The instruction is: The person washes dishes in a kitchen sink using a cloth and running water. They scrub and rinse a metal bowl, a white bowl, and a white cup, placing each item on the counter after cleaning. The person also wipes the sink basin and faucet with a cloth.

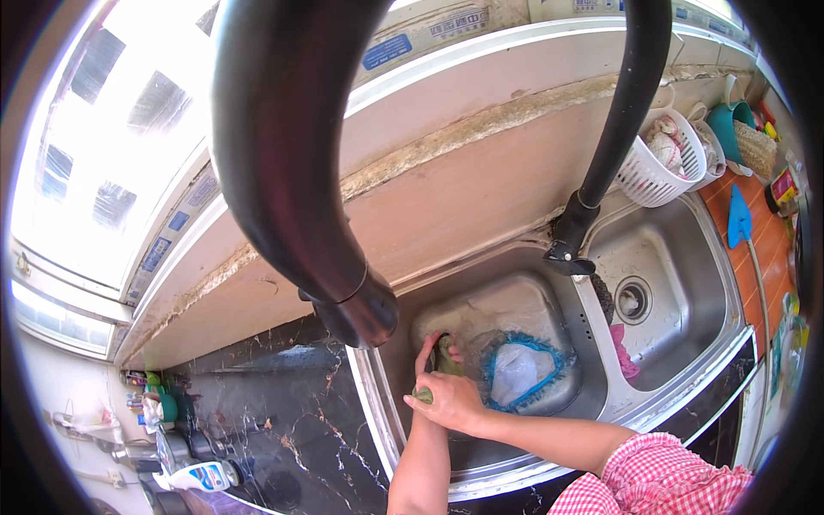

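My left hand (441,353) is over the left basin of a stainless steel sink (589,335), its fingers around a wet green cloth or sponge (449,360). Across my left wrist lies my right hand (447,400), closed on a green piece (423,394) that shows beside its thumb; whether both green parts are one thing I cannot tell. To the right of my hands, a triangular mop pad (523,373) with a blue fringe and a whitish middle lies flat on the basin floor. Shallow water seems to surround it.
A large black faucet (360,309) looms at the upper left; another black spout (573,225) rises behind the divider. The right basin holds a pink cloth (624,351) and a dark scrubber (602,297). White baskets (663,161) hang behind it. A spray bottle (205,476) lies left, near the marbled counter (290,412).
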`<state>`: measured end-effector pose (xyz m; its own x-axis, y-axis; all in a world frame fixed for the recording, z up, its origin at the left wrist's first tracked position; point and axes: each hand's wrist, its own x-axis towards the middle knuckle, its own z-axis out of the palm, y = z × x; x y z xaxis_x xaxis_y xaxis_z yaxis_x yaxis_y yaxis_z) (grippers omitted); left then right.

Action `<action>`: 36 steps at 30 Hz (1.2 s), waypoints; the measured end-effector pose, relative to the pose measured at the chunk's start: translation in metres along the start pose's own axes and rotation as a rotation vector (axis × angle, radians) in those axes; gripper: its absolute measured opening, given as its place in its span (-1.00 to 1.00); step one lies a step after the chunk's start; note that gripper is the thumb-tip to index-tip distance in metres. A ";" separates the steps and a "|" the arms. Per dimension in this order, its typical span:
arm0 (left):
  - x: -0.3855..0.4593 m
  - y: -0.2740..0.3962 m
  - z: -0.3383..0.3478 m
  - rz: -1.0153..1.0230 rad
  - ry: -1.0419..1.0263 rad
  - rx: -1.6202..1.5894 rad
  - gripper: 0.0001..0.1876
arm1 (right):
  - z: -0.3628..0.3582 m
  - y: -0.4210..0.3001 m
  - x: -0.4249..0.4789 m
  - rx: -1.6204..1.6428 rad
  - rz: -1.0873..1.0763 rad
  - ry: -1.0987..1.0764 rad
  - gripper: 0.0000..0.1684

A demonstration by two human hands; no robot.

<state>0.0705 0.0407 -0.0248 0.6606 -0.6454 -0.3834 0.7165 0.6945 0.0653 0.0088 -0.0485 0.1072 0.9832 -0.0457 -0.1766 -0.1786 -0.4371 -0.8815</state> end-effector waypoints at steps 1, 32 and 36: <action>0.000 -0.004 -0.004 0.014 -0.126 -0.045 -0.61 | 0.002 0.003 0.005 -0.063 -0.069 0.130 -0.74; -0.062 0.021 0.255 1.350 0.128 0.986 -0.41 | -0.232 0.194 -0.104 -0.692 0.347 -0.476 -0.59; -0.066 0.008 0.292 1.026 -0.399 1.048 -0.34 | -0.255 0.201 -0.088 -0.510 -0.024 -0.114 -0.72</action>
<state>0.0979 -0.0042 0.2704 0.8496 -0.1984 0.4887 -0.3589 0.4614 0.8113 -0.1039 -0.3612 0.0572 0.9715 0.0559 -0.2304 -0.0871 -0.8198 -0.5660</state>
